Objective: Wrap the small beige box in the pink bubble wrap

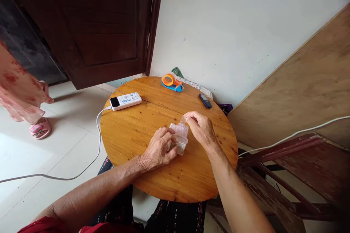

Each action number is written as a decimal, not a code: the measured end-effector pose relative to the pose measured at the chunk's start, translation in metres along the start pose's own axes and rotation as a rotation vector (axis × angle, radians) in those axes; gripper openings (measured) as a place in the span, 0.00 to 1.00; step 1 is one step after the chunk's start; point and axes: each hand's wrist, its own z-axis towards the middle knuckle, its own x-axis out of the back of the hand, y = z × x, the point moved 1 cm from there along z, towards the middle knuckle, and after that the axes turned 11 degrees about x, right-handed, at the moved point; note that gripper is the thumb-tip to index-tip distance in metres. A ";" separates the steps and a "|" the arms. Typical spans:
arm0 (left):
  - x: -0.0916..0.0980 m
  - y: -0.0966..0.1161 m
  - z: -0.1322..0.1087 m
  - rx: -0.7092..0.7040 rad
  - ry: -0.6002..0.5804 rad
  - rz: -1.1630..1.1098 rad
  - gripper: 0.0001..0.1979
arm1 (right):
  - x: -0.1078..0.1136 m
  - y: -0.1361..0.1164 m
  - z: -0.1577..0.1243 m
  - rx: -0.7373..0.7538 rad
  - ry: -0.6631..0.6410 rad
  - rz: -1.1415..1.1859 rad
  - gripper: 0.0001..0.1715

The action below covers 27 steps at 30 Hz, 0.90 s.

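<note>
A small clear plastic bag (180, 134) with something pale inside lies near the middle of the round wooden table (136, 131). My left hand (160, 149) rests on the bag's lower left part, fingers curled and pressing it down. My right hand (201, 127) pinches the bag's upper right corner between thumb and fingers, lifting that corner slightly off the wood.
A white power bank (125, 101) with a white cable (82, 169) lies at the table's far left. An orange and blue tape dispenser (171, 81) and a dark small device (205, 101) sit at the far edge. Dark door behind; another person's pink slipper (40, 129) on the floor left; wooden frame (287, 160) right.
</note>
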 end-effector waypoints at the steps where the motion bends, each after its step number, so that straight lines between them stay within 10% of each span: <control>1: 0.001 0.001 0.000 -0.010 0.007 -0.010 0.06 | 0.000 0.003 0.003 -0.009 0.008 -0.012 0.12; 19: 0.003 -0.009 0.005 0.215 -0.034 -0.153 0.16 | -0.010 0.055 0.036 -0.180 0.046 -0.132 0.14; 27: -0.005 -0.020 0.008 0.294 0.024 -0.229 0.11 | 0.013 0.005 -0.010 -0.119 -0.010 -0.219 0.17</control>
